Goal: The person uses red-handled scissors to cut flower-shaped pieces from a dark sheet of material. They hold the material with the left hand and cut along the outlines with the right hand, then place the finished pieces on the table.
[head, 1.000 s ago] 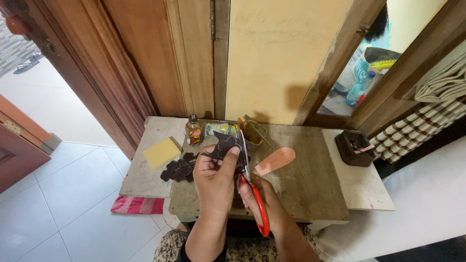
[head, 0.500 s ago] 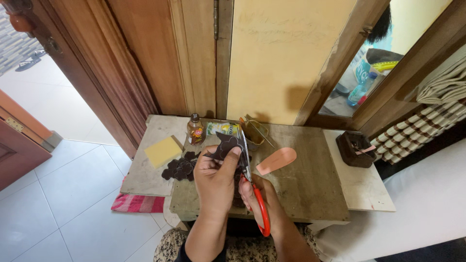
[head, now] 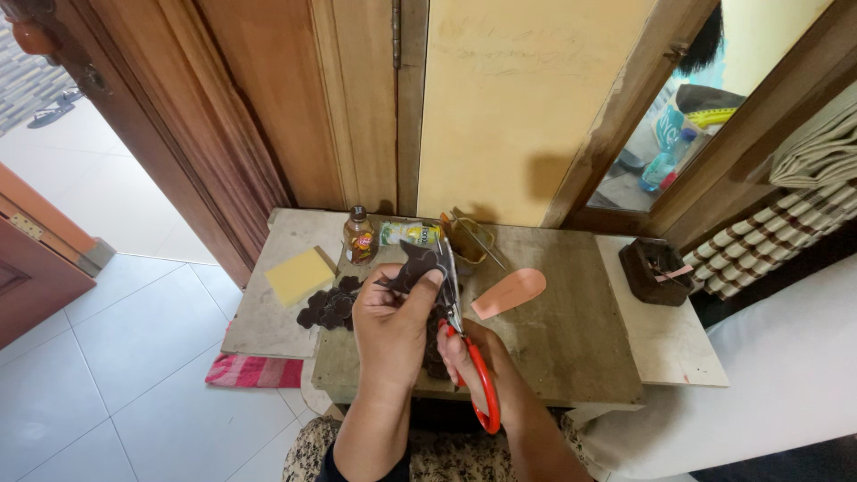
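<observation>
My left hand (head: 391,323) holds a dark, leathery cut-out piece (head: 412,266) up above a low wooden board (head: 571,339). My right hand (head: 473,355) grips red-handled scissors (head: 471,366), whose blades point upward and meet the right edge of the dark piece. A pile of similar dark cut-out shapes (head: 328,305) lies on the board just left of my left hand. Part of my right hand is hidden behind the left.
On the board sit a yellow sponge (head: 300,275), a small brown bottle (head: 359,236), a tube (head: 409,234), a pink sole-shaped template (head: 509,293) and a dark box (head: 653,270). A wooden door frame (head: 268,134) and a yellow panel (head: 518,107) stand behind. A striped cloth (head: 254,370) lies on white floor tiles.
The hands, dark piece and scissors stay almost in place; the piece has shifted very slightly between the blades.
</observation>
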Motion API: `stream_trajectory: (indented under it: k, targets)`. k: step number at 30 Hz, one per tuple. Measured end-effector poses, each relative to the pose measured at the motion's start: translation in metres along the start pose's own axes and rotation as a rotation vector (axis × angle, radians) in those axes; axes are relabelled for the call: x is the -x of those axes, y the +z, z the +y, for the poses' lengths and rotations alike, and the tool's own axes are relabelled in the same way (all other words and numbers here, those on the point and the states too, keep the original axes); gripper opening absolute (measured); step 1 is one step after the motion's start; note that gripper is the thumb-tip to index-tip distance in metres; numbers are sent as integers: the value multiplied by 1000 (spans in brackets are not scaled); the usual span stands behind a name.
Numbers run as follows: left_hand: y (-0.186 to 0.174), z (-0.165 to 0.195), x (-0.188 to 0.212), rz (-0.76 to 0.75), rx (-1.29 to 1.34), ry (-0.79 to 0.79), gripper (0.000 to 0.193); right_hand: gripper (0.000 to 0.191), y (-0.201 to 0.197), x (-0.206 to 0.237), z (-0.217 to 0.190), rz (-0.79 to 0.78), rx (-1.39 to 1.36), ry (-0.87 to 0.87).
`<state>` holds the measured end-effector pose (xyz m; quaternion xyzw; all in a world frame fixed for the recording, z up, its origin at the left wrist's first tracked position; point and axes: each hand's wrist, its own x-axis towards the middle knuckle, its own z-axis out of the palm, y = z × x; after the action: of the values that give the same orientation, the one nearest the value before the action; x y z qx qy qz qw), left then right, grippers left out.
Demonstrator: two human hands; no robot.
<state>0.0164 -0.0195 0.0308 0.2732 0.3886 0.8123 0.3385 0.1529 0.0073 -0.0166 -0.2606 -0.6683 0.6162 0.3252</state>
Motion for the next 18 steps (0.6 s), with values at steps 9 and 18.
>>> stream_trajectory:
  k: [9,18]
  targets:
    - [2,-2,2,8,45,4,8,64,-3,1,-1,-21,-49,-31]
    - [2,-1,-1,38,103,-49,9,47,-15,-8,17,80,-40,21]
